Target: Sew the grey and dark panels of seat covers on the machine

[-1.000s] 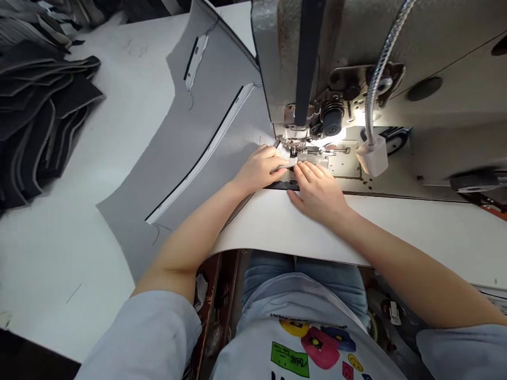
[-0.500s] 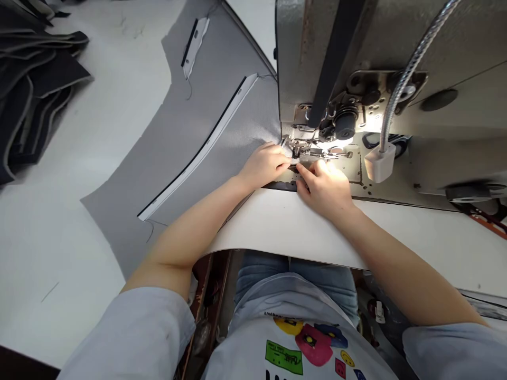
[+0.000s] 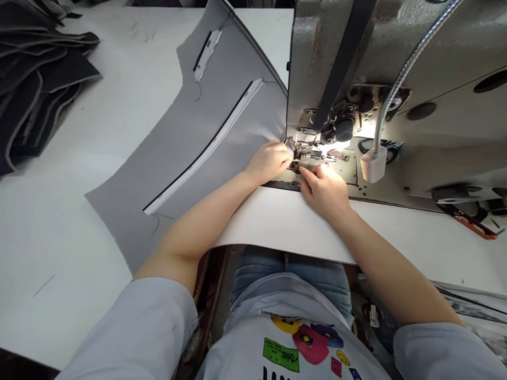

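Note:
A large grey fabric piece [image 3: 158, 153] lies to the left of the sewing machine [image 3: 328, 63], its right edge running in at the presser foot [image 3: 295, 155]. Near that foot, my left hand [image 3: 271, 161] is closed on the fabric's edge, thumb and fingers together. My right hand [image 3: 327, 190] rests on the metal machine bed [image 3: 281, 184], just right of the foot. Its index finger reaches toward the foot, the thumb stands apart, and the other fingers are bent. A long white strip with a black edge [image 3: 206, 145] and a shorter one [image 3: 207, 55] lie on the fabric, with loose thread ends.
Dark fabric pieces [image 3: 43, 89] are piled at the far left of the white table [image 3: 51, 227]. A lamp on a flexible neck [image 3: 374, 164] hangs over the machine bed. Red-handled snips [image 3: 475, 227] lie at the right.
The camera view has shifted slightly. Both hands stay beside the presser foot, and the pale strip that showed between them there is now barely visible.

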### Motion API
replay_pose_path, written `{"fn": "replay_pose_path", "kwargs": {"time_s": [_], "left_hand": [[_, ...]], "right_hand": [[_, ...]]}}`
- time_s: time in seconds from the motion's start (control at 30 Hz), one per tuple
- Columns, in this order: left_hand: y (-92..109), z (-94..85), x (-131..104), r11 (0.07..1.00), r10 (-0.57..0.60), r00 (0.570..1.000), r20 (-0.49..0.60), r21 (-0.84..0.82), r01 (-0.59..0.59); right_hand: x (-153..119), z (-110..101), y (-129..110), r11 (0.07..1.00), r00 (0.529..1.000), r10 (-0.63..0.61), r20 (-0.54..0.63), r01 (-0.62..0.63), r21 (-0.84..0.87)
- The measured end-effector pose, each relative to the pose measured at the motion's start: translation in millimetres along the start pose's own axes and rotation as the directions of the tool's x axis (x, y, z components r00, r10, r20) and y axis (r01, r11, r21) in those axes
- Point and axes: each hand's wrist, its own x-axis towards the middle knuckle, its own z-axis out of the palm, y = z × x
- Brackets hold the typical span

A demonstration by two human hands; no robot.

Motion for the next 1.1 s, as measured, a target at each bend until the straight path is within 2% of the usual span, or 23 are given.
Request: {"fn": "replay_pose_path", "kwargs": {"time_s": [0.5, 0.63, 0.73, 0.83, 0.9, 1.0, 1.1], "left_hand": [[4, 1.4, 1, 0.994, -0.082, 0.996, -0.038, 0.071, 0.085], [16, 0.0, 5, 0.975, -0.193, 0.981, -0.028, 0.103, 0.195], [27, -10.1, 6, 0.934, -0.339, 0.936, 0.094, 0.155, 0.322], [19, -35.3, -4, 0.842, -0.533, 0.820, 0.209, 0.226, 0.490], [3, -62.8, -19, 0.785, -0.618, 0.754, 0.222, 0.229, 0.576], [-16, -115.0, -50, 0.730, -0.683, 0.717, 0.141, 0.139, 0.669], [-13, -164.7, -73, 0.670, -0.742, 0.670, 0.023, 0.060, 0.740]], "right_hand": [[1, 0, 0, 0.999, 0.999, 0.030, 0.039, -0.029, -0.019], [1, 1, 0, 0.999, 0.998, 0.049, 0.024, -0.050, 0.006], [0, 0, 0, 0.999, 0.999, 0.042, 0.013, -0.042, 0.019], [-2, -1, 2, 0.999, 0.999, 0.032, 0.006, -0.032, 0.044], [-4, -2, 4, 0.997, 0.999, 0.032, 0.012, -0.033, 0.073], [-6, 0, 8, 0.994, 0.999, 0.030, 0.024, -0.032, 0.104], [-5, 4, 14, 0.992, 1.000, 0.015, 0.025, -0.018, 0.126]]}}
